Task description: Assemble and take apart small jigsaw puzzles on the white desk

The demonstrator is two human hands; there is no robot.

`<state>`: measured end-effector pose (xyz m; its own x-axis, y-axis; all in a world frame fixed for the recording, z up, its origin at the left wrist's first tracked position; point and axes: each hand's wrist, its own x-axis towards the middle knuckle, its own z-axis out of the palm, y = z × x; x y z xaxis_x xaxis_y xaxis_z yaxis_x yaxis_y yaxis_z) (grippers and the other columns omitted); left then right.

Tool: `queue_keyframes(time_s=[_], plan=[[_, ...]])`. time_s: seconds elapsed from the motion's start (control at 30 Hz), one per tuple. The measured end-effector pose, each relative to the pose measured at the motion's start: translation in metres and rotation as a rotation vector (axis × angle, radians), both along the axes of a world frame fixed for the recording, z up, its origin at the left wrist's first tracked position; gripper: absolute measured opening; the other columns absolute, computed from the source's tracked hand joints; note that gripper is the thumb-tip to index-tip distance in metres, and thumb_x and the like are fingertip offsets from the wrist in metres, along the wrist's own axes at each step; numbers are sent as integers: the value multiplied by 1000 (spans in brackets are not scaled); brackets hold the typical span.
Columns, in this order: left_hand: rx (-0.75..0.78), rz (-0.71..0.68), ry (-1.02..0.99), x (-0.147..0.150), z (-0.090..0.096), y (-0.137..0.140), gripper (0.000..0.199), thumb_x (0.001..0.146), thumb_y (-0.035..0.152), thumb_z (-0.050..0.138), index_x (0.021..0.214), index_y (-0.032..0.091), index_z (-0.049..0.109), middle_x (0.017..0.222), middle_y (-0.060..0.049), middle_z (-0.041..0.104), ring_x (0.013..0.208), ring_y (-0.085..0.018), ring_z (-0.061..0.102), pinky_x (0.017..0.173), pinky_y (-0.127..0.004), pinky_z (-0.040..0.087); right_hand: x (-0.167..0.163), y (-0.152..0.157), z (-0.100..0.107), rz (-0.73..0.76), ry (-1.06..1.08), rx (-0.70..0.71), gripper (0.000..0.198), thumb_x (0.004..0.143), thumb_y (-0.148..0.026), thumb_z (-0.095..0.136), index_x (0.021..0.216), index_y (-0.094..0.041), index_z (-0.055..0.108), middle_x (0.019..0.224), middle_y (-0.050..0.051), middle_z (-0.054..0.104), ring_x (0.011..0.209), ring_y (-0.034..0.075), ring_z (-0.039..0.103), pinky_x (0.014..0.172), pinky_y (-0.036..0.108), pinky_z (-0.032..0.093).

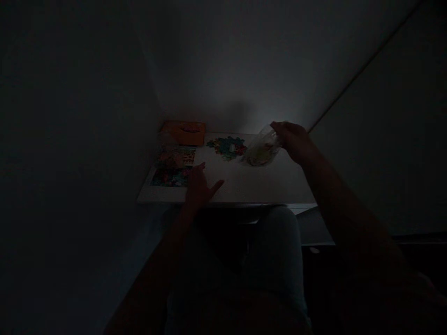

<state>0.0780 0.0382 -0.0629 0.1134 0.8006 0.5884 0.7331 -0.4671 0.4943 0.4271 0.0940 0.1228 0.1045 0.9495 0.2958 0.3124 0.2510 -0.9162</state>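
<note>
My right hand is closed on the top of a clear plastic bag with small puzzle pieces at its bottom. The bag hangs tilted over the right part of the white table. Just left of it lies a loose pile of puzzle pieces, mostly green with some red and yellow. My left hand is on or just above the table, fingers spread and holding nothing. Beside its fingers lies a colourful printed picture. The dim light hides finer detail.
An orange box stands at the table's back left corner, by the wall. The white table is small, and its front edge runs just above my legs.
</note>
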Motion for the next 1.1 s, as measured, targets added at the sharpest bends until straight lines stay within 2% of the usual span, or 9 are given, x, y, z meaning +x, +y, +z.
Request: queue_keyframes(time_s=[0.1, 0.23, 0.43, 0.57, 0.67, 0.77, 0.87, 0.97, 1.1], plan=[[-2, -5, 33, 0, 0, 1, 91, 100, 78, 72, 159, 15, 42, 150, -26, 57, 143, -44, 57, 127, -65, 43, 40, 1, -3, -180, 47, 91, 61, 74, -67, 95, 97, -15, 71, 98, 9, 69, 77, 14, 58, 59, 23, 47], [0, 1, 78, 0, 0, 1, 89, 101, 79, 70, 157, 16, 44, 148, -24, 59, 140, -45, 59, 125, -67, 45, 94, 1, -15, -294, -12, -26, 35, 80, -40, 85, 98, -15, 68, 97, 6, 65, 73, 12, 57, 60, 22, 50], [-23, 7, 131, 0, 0, 3, 95, 99, 83, 69, 158, 14, 44, 148, -25, 59, 141, -45, 57, 124, -65, 47, 158, 9, -20, -333, -44, -110, 28, 91, -38, 80, 103, -20, 62, 99, 5, 64, 78, 15, 64, 75, 32, 62], [-37, 12, 165, 2, 4, 1, 93, 98, 82, 70, 159, 16, 45, 146, -24, 60, 139, -45, 58, 123, -66, 47, 161, 23, -7, -291, -55, -87, 18, 89, -30, 73, 102, -20, 66, 101, 7, 67, 79, 16, 64, 68, 28, 59], [-54, 10, 214, 4, 8, -3, 95, 98, 82, 71, 160, 14, 45, 148, -25, 59, 141, -45, 57, 124, -66, 46, 131, 42, 8, -173, -70, -43, 17, 90, -29, 72, 102, -19, 67, 102, 8, 68, 81, 16, 67, 65, 25, 56], [-86, 9, 259, 5, 9, -7, 98, 98, 82, 71, 161, 12, 44, 152, -26, 58, 143, -45, 55, 126, -64, 46, 78, 73, 25, -6, -73, -3, 20, 95, -33, 73, 107, -19, 67, 108, 7, 68, 85, 15, 69, 71, 26, 61], [-110, 8, 263, 5, 9, -8, 98, 98, 83, 71, 162, 14, 44, 153, -24, 58, 144, -45, 55, 127, -63, 45, 7, 120, 41, 159, -92, 30, 28, 98, -41, 78, 110, -19, 66, 104, 7, 67, 87, 17, 69, 76, 32, 66], [-132, -12, 244, 4, 9, -11, 99, 98, 85, 70, 162, 15, 43, 155, -24, 58, 146, -44, 55, 128, -62, 44, -76, 181, 53, 300, -96, 158, 44, 102, -59, 77, 116, -19, 66, 110, 9, 68, 93, 19, 68, 85, 40, 70], [-185, -70, 245, 2, 13, -14, 97, 99, 86, 67, 162, 14, 44, 157, -23, 58, 148, -43, 53, 130, -62, 43, -186, 252, 47, 351, -286, 347, 51, 107, -66, 66, 127, -19, 68, 129, 12, 68, 109, 24, 67, 106, 48, 67]])
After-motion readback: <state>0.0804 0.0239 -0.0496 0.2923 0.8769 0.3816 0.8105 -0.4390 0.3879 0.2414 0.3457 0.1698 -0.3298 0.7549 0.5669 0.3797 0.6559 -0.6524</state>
